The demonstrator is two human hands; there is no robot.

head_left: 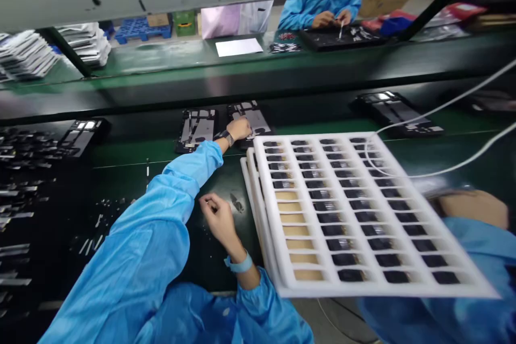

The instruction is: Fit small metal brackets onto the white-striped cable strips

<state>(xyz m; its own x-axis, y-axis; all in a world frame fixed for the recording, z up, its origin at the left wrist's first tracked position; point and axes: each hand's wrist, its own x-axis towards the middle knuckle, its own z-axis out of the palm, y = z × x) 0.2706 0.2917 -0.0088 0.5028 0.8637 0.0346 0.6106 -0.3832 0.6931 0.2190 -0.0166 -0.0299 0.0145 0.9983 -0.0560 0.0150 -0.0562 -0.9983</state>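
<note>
My left hand (238, 129) reaches forward across the dark bench and its fingers curl over the edge of a black and silver frame plate (255, 117). A second, similar plate (197, 128) lies just to the left of it. My right hand (217, 217) hovers closer to me, thumb and forefinger pinched on a tiny part I cannot make out. A small dark piece (237, 203) lies on the mat beside it. Right of both hands sits a stack of white foam trays (403, 289), whose pockets hold several small black components, with some pockets bare.
More frame plates lie at the far right (397, 110) and far left (83, 131). Loose metal strips (20, 193) cover the left bench. White cables (443, 105) cross over the tray. A co-worker's blue sleeve (475, 258) is close on the right; another person (322, 11) works opposite.
</note>
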